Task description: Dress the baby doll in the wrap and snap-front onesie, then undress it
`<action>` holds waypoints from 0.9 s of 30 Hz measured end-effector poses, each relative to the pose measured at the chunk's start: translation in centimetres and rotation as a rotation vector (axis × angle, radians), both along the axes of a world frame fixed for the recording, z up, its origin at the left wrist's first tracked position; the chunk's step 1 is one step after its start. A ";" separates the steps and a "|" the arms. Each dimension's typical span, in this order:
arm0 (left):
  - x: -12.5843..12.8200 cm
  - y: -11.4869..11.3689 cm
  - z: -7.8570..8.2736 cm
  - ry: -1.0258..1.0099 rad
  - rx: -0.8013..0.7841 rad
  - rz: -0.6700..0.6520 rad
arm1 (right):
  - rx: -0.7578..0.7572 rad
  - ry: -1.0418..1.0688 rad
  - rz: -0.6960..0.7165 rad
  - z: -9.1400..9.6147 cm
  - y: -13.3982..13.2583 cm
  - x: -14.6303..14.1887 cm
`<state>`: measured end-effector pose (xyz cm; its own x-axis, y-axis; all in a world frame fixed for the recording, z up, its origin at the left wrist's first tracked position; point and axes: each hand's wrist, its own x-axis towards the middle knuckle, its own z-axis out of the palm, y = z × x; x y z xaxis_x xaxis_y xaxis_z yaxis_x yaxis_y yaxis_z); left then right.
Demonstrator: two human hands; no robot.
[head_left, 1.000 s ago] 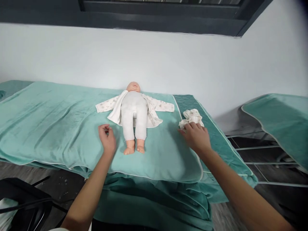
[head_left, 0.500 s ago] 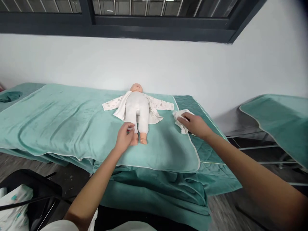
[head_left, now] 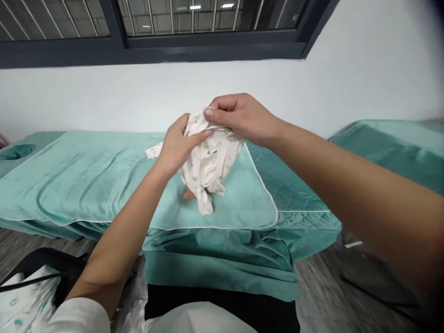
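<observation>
Both of my hands hold up a small white printed baby garment (head_left: 210, 169) in front of me, above the teal-covered bed (head_left: 86, 180). My left hand (head_left: 178, 148) grips its upper left part with closed fingers. My right hand (head_left: 239, 118) pinches its top edge from above. The cloth hangs down bunched and hides most of the baby doll lying on the bed; only one doll foot (head_left: 189, 194) and a sleeve of the doll's open jacket (head_left: 154, 150) show beside it.
A white wall and a dark-framed window (head_left: 173, 27) lie behind the bed. A second teal-covered bed (head_left: 391, 148) stands at the right. A black chair with printed cloth (head_left: 24, 296) sits at the lower left. The floor is grey wood.
My right hand picked the white garment up from the bed's right side and lifted it to the middle. My left hand left the doll's feet and took hold of the garment too.
</observation>
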<state>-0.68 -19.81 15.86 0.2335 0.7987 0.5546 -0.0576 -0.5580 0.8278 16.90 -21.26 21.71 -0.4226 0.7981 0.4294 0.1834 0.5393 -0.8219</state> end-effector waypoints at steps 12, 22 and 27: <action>-1.8 -3.2 2.8 0.040 -0.276 -0.213 | -0.013 0.136 -0.035 0.3 -1.9 -0.3; -0.1 -1.2 -0.4 -0.153 -0.387 -0.245 | -0.412 -0.214 0.132 -3.4 -0.8 1.2; -0.8 -1.3 -1.9 0.044 -0.499 -0.425 | -0.322 0.192 0.068 -4.7 0.2 1.3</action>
